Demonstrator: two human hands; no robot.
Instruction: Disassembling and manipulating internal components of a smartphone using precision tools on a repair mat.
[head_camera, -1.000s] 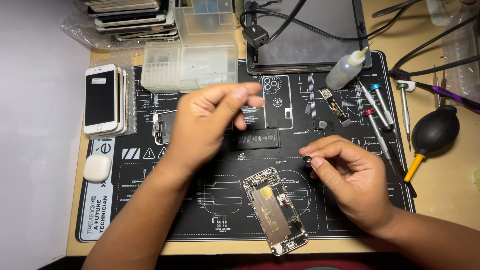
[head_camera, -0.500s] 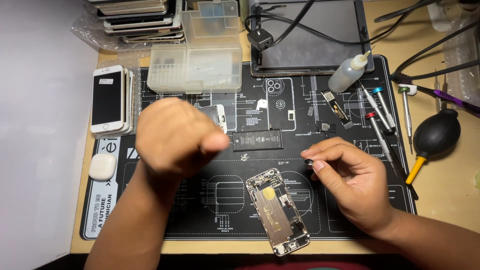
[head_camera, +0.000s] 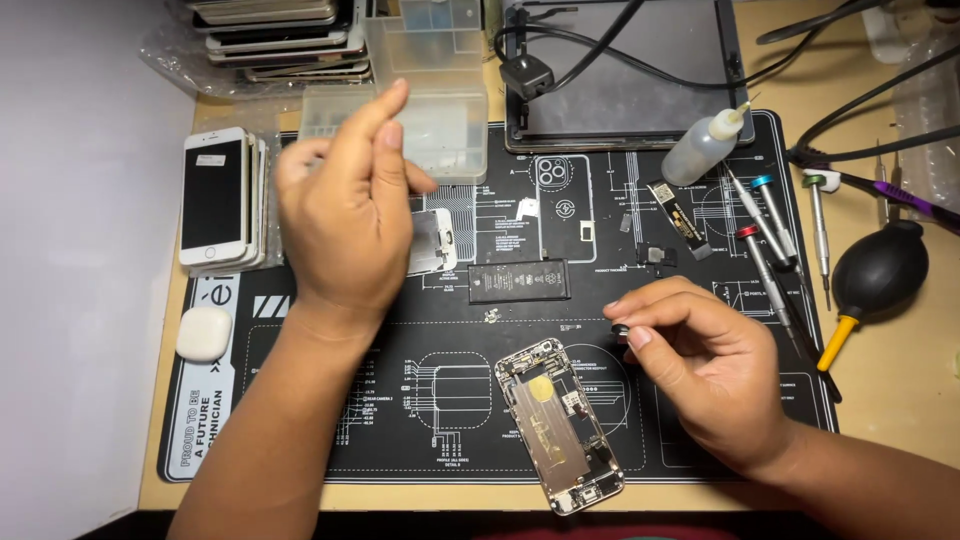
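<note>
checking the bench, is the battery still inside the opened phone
No, the black battery lies on the mat above the opened phone, apart from it.

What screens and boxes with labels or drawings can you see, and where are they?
Phone stack: left, top screen black in white frame.
Dark tablet screen: top centre, cables across it.
Black battery: mat middle, white label marks.
Clear plastic boxes: top, behind left hand.

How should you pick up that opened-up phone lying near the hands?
Probably by its two long side edges. The open phone shell lies flat on the black mat, tilted, insides facing up, so fingers are best kept off the exposed parts. Coming from above at the near end by the table's front edge looks easiest; the right hand is closest.
</note>
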